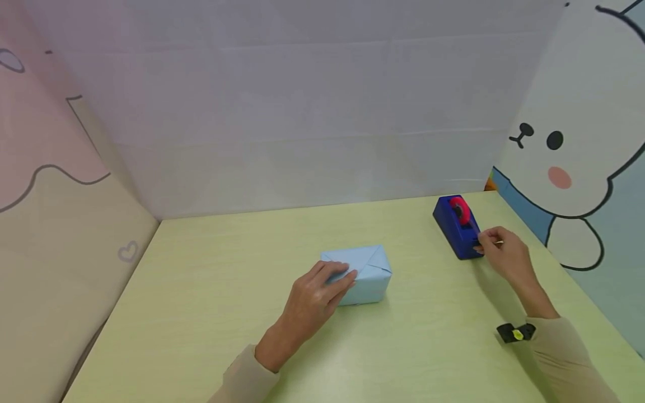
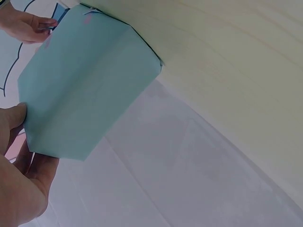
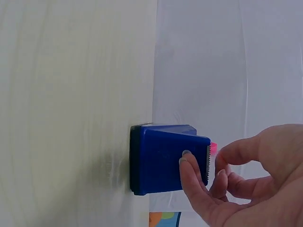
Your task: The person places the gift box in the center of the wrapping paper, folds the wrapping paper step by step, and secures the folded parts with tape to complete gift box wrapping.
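Observation:
A box wrapped in light blue paper (image 1: 370, 285) sits on the table, its folded flaps facing up and to the right. My left hand (image 1: 314, 294) holds it from the left, fingers bent over its top; the left wrist view shows the thumb and fingers at the edges of the wrapped box (image 2: 90, 85). At the right stands a blue tape dispenser (image 1: 453, 229) with a red-cored roll. My right hand (image 1: 504, 254) is at its cutter end, thumb and index pinching the tape close to the toothed blade (image 3: 208, 163). Other fingertips (image 3: 184, 165) touch the front of the dispenser.
A small black object with a yellow-green spot (image 1: 516, 333) shows beside the right sleeve. White sheeting (image 1: 302, 112) stands behind the pale table (image 1: 216, 268), with cartoon-printed panels (image 1: 579, 168) along both sides. The dispenser stands near the table's back right corner.

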The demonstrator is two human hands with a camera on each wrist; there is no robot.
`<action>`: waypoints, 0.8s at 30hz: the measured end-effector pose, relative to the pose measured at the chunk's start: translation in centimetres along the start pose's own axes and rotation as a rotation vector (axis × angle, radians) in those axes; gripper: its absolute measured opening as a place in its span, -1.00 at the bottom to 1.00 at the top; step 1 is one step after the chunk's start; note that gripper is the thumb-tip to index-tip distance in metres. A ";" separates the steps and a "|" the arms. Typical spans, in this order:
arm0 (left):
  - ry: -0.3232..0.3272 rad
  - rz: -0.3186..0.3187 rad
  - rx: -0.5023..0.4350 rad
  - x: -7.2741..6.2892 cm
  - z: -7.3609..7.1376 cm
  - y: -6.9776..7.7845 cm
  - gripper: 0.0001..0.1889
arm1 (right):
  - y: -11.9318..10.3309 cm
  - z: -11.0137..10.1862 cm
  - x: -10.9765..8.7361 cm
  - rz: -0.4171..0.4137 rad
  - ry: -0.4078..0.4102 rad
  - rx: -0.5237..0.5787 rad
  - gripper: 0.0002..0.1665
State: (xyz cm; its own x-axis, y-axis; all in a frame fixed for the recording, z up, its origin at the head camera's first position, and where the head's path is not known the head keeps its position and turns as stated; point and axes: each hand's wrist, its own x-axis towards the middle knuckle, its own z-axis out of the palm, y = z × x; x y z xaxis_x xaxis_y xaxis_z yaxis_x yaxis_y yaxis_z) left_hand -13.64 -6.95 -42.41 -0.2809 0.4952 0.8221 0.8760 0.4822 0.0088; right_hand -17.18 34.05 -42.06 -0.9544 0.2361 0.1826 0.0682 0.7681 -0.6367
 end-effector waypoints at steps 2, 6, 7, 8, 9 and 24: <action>0.000 0.001 0.003 0.0 0.0 0.0 -0.78 | 0.1 -0.1 -0.1 -0.015 -0.019 0.003 -0.60; 0.008 0.007 0.015 0.1 0.0 0.0 -0.73 | 0.1 -0.4 -0.5 -0.019 -0.053 0.031 -0.57; 0.010 0.009 0.017 0.1 0.0 0.0 -0.72 | 0.1 -0.5 -0.6 -0.013 -0.062 0.035 -0.55; 0.011 0.012 0.022 0.1 0.0 0.0 -0.71 | 0.1 -0.5 -0.7 -0.008 -0.071 0.041 -0.54; 0.011 0.011 0.020 0.1 0.0 0.1 -0.70 | 0.2 -0.6 -0.8 -0.003 -0.079 0.045 -0.53; 0.011 0.019 0.023 -0.1 0.0 0.1 -0.69 | 0.8 -1.1 -1.4 0.029 -0.154 0.033 -0.39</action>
State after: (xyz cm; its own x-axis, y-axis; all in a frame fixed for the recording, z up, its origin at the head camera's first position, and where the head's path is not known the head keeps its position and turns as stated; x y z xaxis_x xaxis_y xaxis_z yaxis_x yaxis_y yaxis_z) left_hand -13.57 -6.96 -42.47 -0.2594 0.4964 0.8284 0.8718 0.4894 -0.0203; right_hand -15.48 34.96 -42.00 -0.9857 0.1615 0.0483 0.0889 0.7418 -0.6647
